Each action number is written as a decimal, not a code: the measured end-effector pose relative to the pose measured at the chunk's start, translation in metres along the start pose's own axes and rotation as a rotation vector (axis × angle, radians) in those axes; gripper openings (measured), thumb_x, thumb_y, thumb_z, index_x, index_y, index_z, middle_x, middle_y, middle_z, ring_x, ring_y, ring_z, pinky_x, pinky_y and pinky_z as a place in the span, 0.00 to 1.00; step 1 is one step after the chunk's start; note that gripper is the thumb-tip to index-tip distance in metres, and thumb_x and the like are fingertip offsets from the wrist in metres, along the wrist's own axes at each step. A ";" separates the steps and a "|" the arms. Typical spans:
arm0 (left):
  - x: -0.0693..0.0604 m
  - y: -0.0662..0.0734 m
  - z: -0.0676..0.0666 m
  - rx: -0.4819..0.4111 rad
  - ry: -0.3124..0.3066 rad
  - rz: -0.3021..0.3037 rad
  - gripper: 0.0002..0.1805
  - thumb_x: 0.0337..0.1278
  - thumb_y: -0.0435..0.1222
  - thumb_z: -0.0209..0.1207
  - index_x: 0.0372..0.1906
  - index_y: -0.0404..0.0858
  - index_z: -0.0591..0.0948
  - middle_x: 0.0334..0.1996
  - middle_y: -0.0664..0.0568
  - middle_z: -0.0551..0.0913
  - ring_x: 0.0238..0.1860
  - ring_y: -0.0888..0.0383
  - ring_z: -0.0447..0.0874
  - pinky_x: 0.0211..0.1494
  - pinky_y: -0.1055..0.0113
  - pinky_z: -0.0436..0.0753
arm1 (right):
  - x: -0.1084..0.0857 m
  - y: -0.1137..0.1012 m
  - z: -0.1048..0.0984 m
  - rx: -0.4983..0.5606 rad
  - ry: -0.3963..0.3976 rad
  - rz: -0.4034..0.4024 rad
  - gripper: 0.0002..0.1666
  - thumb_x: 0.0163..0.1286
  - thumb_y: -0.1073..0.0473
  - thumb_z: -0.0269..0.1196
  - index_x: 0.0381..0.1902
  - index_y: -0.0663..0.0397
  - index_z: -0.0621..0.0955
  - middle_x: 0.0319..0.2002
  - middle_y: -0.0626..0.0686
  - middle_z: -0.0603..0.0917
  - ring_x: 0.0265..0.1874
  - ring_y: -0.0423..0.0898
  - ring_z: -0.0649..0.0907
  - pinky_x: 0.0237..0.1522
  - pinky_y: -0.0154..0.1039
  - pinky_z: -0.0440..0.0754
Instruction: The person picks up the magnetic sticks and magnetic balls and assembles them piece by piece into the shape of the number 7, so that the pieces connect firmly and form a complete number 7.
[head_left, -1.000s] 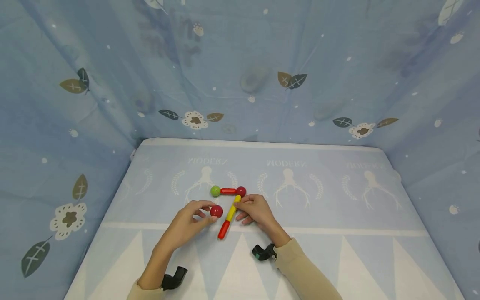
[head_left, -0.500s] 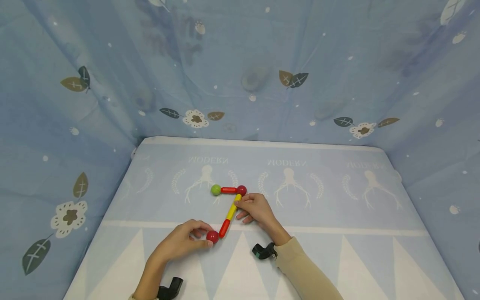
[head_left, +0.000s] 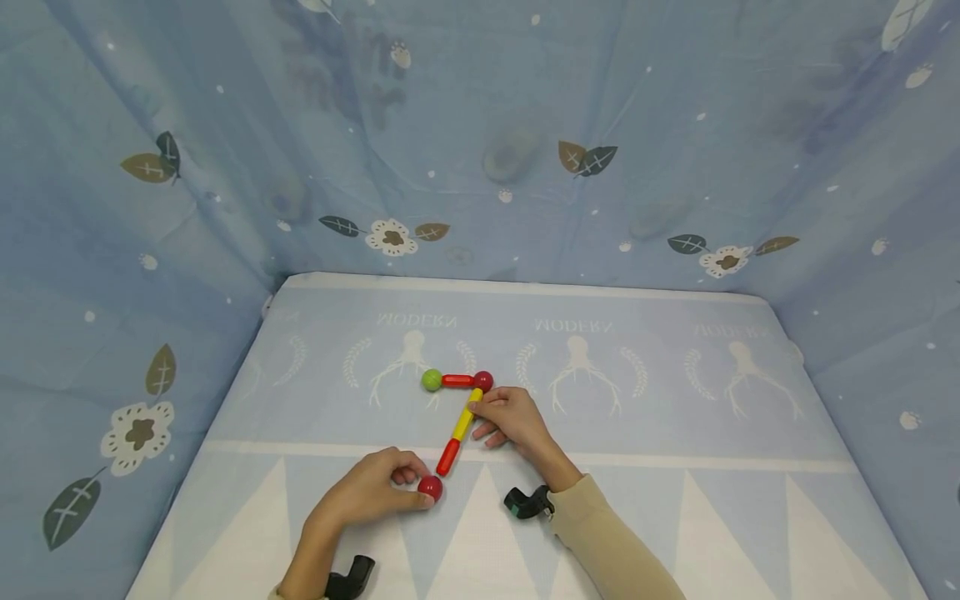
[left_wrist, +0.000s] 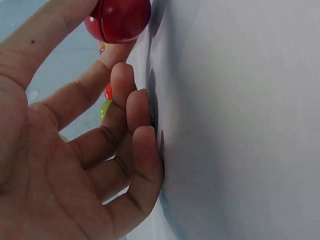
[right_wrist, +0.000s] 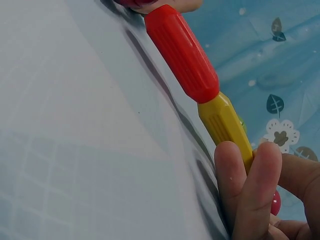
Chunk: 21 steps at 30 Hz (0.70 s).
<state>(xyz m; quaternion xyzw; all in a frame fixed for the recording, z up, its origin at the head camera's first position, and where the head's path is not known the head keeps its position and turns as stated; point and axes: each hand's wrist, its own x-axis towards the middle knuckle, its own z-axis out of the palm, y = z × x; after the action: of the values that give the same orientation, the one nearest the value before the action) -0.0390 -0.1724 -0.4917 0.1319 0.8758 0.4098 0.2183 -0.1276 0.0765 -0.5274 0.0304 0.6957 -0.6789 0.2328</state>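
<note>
Between thumb and index finger, my left hand (head_left: 378,489) pinches a red ball (head_left: 430,488) low over the cloth, just below the free end of a red rod (head_left: 447,457). That rod joins end to end with a yellow rod (head_left: 463,422), which my right hand (head_left: 516,421) pinches. At the yellow rod's far end sits a darker red ball (head_left: 483,381). From it a second red rod (head_left: 457,381) runs left to a green ball (head_left: 431,380). The right wrist view shows the lower red rod (right_wrist: 183,54) lifted slightly off the cloth.
A pale blue and white patterned cloth (head_left: 637,533) covers the table. Blue curtains (head_left: 480,150) with printed leaves and flowers stand behind and at both sides. Black curved mounts (head_left: 528,502) are strapped at the wrists.
My left hand has carried the red ball toward me, from beside the yellow rod to below the lower red rod's end. The right hand has stayed on the yellow rod.
</note>
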 end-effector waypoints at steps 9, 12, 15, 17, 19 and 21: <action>0.004 0.000 0.005 0.009 0.015 -0.033 0.16 0.46 0.49 0.76 0.36 0.48 0.83 0.30 0.56 0.77 0.35 0.56 0.73 0.39 0.65 0.72 | -0.002 -0.003 0.002 -0.020 0.008 -0.004 0.17 0.68 0.60 0.69 0.44 0.69 0.78 0.32 0.64 0.87 0.19 0.48 0.87 0.17 0.36 0.80; 0.004 0.001 0.006 0.006 0.013 -0.040 0.16 0.45 0.49 0.76 0.36 0.48 0.83 0.29 0.55 0.77 0.34 0.56 0.73 0.38 0.65 0.72 | -0.001 -0.001 0.003 -0.025 0.014 -0.013 0.16 0.69 0.61 0.68 0.44 0.70 0.78 0.33 0.65 0.87 0.19 0.48 0.86 0.16 0.36 0.80; 0.004 0.003 0.006 0.005 0.012 -0.040 0.16 0.45 0.48 0.76 0.35 0.48 0.83 0.29 0.55 0.77 0.34 0.56 0.72 0.38 0.65 0.71 | 0.001 0.002 0.002 -0.017 0.014 -0.018 0.17 0.68 0.59 0.69 0.44 0.69 0.78 0.33 0.64 0.87 0.19 0.48 0.86 0.15 0.36 0.80; 0.004 0.004 0.006 0.003 0.013 -0.038 0.16 0.45 0.48 0.77 0.35 0.47 0.83 0.29 0.55 0.76 0.34 0.56 0.72 0.38 0.65 0.71 | 0.001 0.002 0.002 -0.010 0.011 -0.017 0.18 0.67 0.58 0.70 0.44 0.68 0.78 0.32 0.64 0.87 0.19 0.48 0.86 0.16 0.36 0.80; 0.004 0.005 0.006 0.004 0.014 -0.037 0.16 0.45 0.48 0.77 0.35 0.47 0.83 0.29 0.55 0.76 0.34 0.56 0.72 0.38 0.65 0.71 | 0.000 0.001 0.002 -0.004 0.007 -0.014 0.19 0.66 0.57 0.70 0.44 0.68 0.78 0.32 0.63 0.87 0.19 0.48 0.86 0.16 0.36 0.80; 0.004 0.006 0.006 0.005 0.013 -0.038 0.16 0.45 0.48 0.77 0.35 0.47 0.83 0.29 0.55 0.76 0.35 0.56 0.72 0.38 0.65 0.70 | 0.000 0.000 0.001 -0.001 0.006 -0.015 0.19 0.66 0.57 0.71 0.43 0.68 0.78 0.32 0.62 0.87 0.19 0.48 0.86 0.16 0.37 0.80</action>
<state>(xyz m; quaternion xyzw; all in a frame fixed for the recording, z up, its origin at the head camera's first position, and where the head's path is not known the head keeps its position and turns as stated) -0.0390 -0.1636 -0.4916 0.1131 0.8805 0.4045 0.2198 -0.1266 0.0753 -0.5276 0.0271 0.6970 -0.6800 0.2259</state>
